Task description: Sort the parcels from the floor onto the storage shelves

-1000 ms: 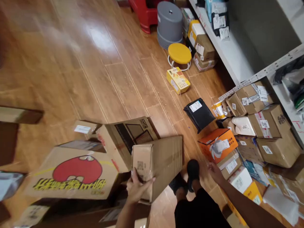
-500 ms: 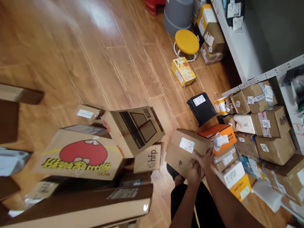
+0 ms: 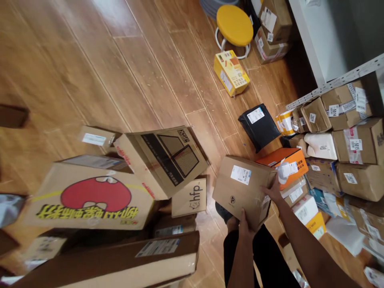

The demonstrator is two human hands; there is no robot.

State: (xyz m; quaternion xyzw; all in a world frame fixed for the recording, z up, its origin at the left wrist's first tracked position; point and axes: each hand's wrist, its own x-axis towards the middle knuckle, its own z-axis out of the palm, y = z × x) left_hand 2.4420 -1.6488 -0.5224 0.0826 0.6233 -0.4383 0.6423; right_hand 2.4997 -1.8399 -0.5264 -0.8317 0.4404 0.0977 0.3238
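Note:
A brown cardboard box [image 3: 225,185] with a white shipping label and a round printed logo is in front of my legs, above my foot. My left hand [image 3: 246,229] grips its near edge, thumb on the top face and the other fingers hidden. At the right edge, my right hand [image 3: 273,191] holds the side, beside a small pale sticker near the corner. Just beyond that hand lies an orange box [image 3: 286,158] with a white label. A black parcel bag [image 3: 259,130] rests on the floor past the held box.
Large cartons stand at left, including one with a red printed shape [image 3: 96,194] and a JSX carton [image 3: 171,160]. A small hfp box [image 3: 190,197] sits between. Labelled parcels [image 3: 354,146] are stacked under shelving at right. Farther off are a yellow box [image 3: 231,74] and stool [image 3: 234,25].
My hands were close together at the box's near right corner; now they are apart, the left on the near edge and the right on the right edge. The view has shifted slightly.

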